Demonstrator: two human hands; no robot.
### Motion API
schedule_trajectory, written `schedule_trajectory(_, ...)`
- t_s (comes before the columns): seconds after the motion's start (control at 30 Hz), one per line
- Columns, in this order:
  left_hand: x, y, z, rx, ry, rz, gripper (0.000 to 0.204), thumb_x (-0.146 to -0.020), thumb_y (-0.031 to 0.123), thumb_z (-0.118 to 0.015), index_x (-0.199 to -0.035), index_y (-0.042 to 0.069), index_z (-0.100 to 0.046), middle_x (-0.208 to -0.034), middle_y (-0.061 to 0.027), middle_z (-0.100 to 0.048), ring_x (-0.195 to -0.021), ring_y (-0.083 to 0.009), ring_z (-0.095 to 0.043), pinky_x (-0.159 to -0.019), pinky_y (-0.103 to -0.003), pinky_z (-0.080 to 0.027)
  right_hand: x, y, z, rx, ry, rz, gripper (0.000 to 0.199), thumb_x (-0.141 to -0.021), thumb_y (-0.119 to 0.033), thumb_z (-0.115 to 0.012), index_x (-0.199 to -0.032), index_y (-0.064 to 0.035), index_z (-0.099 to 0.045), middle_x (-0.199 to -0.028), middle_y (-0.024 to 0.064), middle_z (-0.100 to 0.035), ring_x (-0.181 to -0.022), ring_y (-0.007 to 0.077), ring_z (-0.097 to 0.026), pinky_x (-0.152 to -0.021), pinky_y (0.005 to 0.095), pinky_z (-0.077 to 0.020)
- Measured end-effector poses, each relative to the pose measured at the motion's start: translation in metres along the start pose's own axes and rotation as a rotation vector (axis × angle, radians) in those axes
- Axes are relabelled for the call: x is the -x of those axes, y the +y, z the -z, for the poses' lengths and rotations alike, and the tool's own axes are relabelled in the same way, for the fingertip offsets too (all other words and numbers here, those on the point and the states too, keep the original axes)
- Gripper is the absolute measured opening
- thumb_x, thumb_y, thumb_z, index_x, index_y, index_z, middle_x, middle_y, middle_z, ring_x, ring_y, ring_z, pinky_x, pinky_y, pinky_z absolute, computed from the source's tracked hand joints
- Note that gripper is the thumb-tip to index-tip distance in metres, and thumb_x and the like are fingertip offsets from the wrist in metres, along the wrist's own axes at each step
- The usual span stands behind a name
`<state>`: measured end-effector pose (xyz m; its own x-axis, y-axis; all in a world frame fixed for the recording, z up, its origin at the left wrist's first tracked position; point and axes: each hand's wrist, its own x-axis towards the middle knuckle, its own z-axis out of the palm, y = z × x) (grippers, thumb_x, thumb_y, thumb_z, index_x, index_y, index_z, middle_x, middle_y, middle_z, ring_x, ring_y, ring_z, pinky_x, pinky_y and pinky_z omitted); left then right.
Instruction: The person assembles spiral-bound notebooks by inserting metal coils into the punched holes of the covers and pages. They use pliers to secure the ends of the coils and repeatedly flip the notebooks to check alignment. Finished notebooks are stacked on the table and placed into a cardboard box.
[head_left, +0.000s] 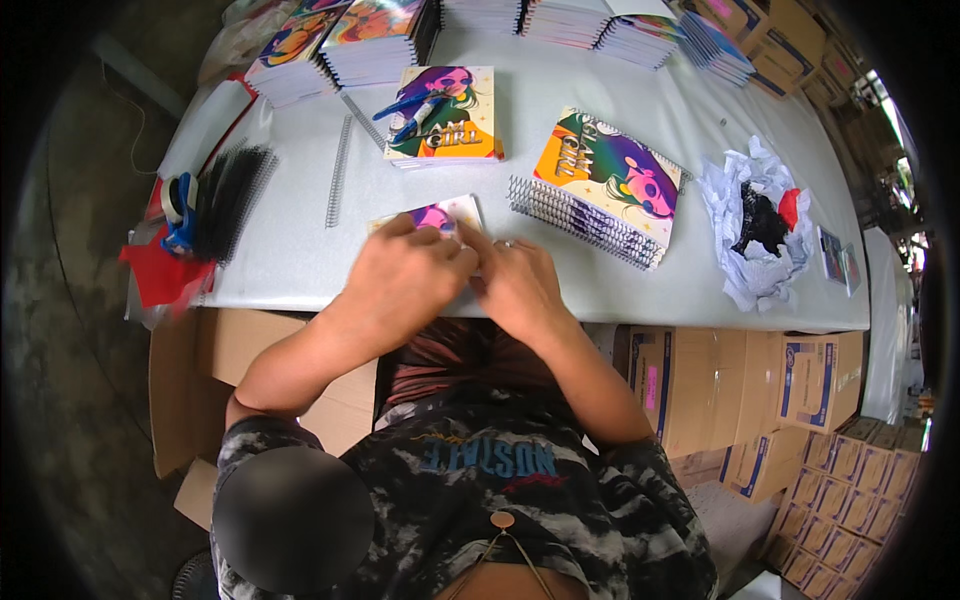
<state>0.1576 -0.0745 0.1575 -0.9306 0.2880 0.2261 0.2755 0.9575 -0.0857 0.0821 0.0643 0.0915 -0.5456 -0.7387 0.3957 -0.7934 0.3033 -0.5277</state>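
At the near edge of the white-covered desk [285,275], the left hand [410,270] and right hand [518,288] meet over a small colourful illustrated notebook [464,208], which lies partly hidden beneath them. Both hands' fingers are bent and close together; I cannot tell whether they pinch it. Left of them lies a bundle of black spiral coils [232,195]; to the right stand stacked coil-bound notebooks [610,190], then crumpled white paper [728,190]. Beyond, blue-handled pliers [418,112] rest on another illustrated notebook stack [475,135]. Thick notebook piles [372,55] line the far side.
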Motion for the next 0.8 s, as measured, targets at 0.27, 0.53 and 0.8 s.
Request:
schedule_trajectory(0.27, 0.046, -0.052, -0.051, 0.989, 0.561, 0.552, 0.056, -0.066, -0.002, -0.058, -0.121, 0.004, -0.044, -0.114, -0.0070, -0.053, -0.111, -0.0186, -0.046, -0.097, -0.032, -0.032, 0.035, 0.044, 0.001, -0.933, 0.415, -0.228, 0.017, -0.078, 0.001, -0.065, -0.094, 0.0034, -0.063, -0.084, 0.0031, -0.065, -0.075, 0.0084, -0.059, -0.068, 0.0237, -0.0475)
schedule_trajectory(0.53, 0.034, -0.035, -0.144, 1.180, 0.211, 0.563, 0.022, -0.073, -0.007, -0.048, -0.093, 0.002, -0.054, -0.085, -0.0059, -0.059, -0.084, -0.0181, -0.057, -0.078, -0.030, -0.044, 0.036, 0.045, 0.010, -0.964, 0.332, -0.250, 0.027, -0.076, 0.001, -0.065, -0.102, 0.0026, -0.060, -0.098, 0.0099, -0.064, -0.093, 0.0141, -0.059, -0.084, 0.0280, -0.0457)
schedule_trajectory(0.8, 0.017, -0.200, -0.149, 0.023, 0.041, 1.043, 0.025, -0.077, 0.023, -0.055, -0.094, 0.006, -0.061, -0.094, -0.0154, -0.061, -0.087, -0.0315, -0.060, -0.074, -0.042, -0.047, 0.037, 0.081, 0.015, -0.807, 0.172, -0.216, 0.024, -0.082, -0.004, -0.062, -0.105, 0.0035, -0.061, -0.096, 0.0073, -0.064, -0.084, 0.0086, -0.057, -0.076, 0.0229, -0.0456)
